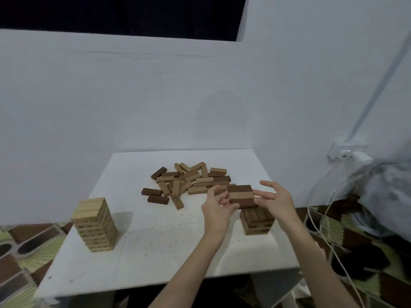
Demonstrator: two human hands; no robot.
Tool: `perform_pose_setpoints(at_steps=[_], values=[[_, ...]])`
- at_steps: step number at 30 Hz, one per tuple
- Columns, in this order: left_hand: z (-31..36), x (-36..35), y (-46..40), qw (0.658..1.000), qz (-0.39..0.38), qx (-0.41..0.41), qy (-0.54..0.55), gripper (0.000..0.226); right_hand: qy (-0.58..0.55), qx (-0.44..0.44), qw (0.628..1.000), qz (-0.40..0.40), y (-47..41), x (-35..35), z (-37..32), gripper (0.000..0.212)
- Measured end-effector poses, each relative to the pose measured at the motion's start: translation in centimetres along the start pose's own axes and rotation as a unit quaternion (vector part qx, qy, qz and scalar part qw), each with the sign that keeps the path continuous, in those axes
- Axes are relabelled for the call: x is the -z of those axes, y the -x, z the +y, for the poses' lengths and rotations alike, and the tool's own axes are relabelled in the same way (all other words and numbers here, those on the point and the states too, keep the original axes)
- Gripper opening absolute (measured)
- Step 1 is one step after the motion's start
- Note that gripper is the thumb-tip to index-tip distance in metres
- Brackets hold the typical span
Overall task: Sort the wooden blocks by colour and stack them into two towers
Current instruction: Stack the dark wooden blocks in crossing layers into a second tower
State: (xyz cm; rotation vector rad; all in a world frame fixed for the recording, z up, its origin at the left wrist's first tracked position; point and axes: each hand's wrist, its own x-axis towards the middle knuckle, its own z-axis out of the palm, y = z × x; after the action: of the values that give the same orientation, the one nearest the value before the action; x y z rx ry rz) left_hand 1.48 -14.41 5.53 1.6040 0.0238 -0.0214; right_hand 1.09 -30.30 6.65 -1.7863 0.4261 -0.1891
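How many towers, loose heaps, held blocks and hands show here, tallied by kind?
Towers: 2, the pale tower and the brown tower
Loose heap: 1
Held blocks: 3, side by side between the left hand and the right hand
Hands: 2
Total: 8

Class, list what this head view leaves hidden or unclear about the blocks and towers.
- Dark tower: its far top edge is hidden by the three held blocks and both hands.
- Pile: lower blocks are covered by upper ones, so no count is possible.
- Light tower: its far faces are turned away.
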Motion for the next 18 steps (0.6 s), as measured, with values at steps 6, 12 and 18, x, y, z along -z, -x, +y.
perform_pose_setpoints(at_steps=[6, 12, 18], values=[[-0.5, -3.5, 1.2, 0.999, -0.014, 0.030, 0.004, 0.065, 0.005, -0.024, 1.000, -0.005, -0.6, 3.6, 1.2, 0.048], [-1.3, -4.9, 1.3, 0.999, -0.017, 0.046, -0.005, 0.070, 0.008, -0.033, 0.999, -0.026, -0.9, 5.2, 1.9, 0.050], [-1.6, -5.5, 1.4, 0.998, -0.021, 0.045, -0.029, 0.070, 0.011, -0.042, 0.999, -0.031, -0.8, 5.5, 2.4, 0.049]])
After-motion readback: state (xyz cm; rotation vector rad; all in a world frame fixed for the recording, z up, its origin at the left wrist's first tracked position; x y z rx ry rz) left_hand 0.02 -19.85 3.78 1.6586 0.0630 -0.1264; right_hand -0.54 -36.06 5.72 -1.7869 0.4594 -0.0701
